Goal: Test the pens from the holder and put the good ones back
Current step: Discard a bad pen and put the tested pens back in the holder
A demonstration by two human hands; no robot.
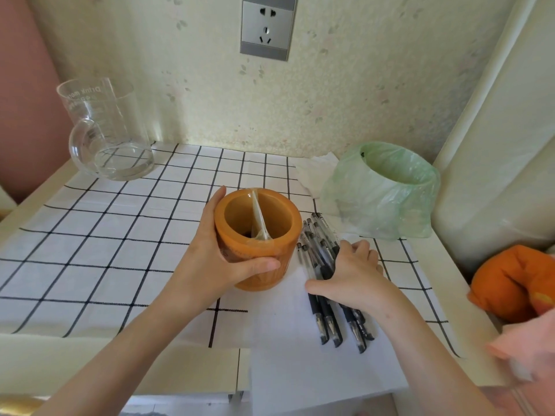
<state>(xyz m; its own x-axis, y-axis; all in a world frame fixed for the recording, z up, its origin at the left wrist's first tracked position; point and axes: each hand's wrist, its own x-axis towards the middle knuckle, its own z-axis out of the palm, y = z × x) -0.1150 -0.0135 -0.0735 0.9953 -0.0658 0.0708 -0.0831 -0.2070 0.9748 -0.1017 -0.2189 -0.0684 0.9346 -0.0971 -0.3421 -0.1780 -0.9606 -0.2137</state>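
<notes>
- Head view showed the left hand (pixel 219 262) wrapped round the orange cylindrical pen holder (pixel 258 280). The thumb lay across its near wall and the fingers behind, keeping it upright on the bench (pixel 105 235) with its grid-patterned white cloth.
- Just right of the holder, a bundle of clear-barrelled black gel pens (pixel 318 244) lay side by side on a white paper sheet (pixel 300 370), tips toward the person. The right hand (pixel 354 271) was curled over the middle of the bundle and gripped it, thumb on the near-left side and fingers on the far side.
- The holder looked thick-walled, rigid and smooth, and was probably fairly heavy for its size. A full wrap round the side seemed the safe hold.
- A pale divider strip (pixel 259 217) crossed its opening, so returned pens would have to drop into one half or the other.
- The pens were judged light, stiff and round, apt to roll or fan out of a loose grasp. The mid-barrel suited the whole bunch, and the black rubber grip would suit a single pen.
- Whether the tips were capped could not be told.
- The sheet showed no ink marks, so testing seemed not yet done.
</notes>
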